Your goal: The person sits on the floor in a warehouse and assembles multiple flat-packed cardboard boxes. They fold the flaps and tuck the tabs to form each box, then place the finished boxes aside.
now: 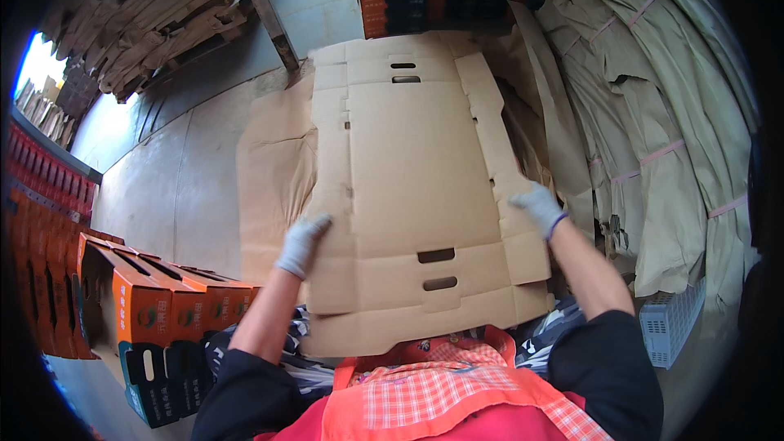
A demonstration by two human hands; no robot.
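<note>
A large flat cardboard box blank (416,167) lies in front of me, brown side up, with creased fold lines and cut hand slots at its far and near ends. My left hand (305,243), in a pale work glove, grips its left edge. On the opposite edge, a little farther away, my right hand (540,207) in a matching glove holds the sheet. Parts of the fingers on both hands are hidden by the gloves' angle and the board. The near end of the blank reaches over my lap, close to my red checked apron (433,384).
Brown wrapping paper (278,163) spreads under the blank's left side. Folded orange and dark cartons (167,310) stand at the left. Bundles of tan sheets tied with pink string (645,131) lean at the right, above a grey plastic crate (671,322). Stacked cardboard (155,16) fills the far left.
</note>
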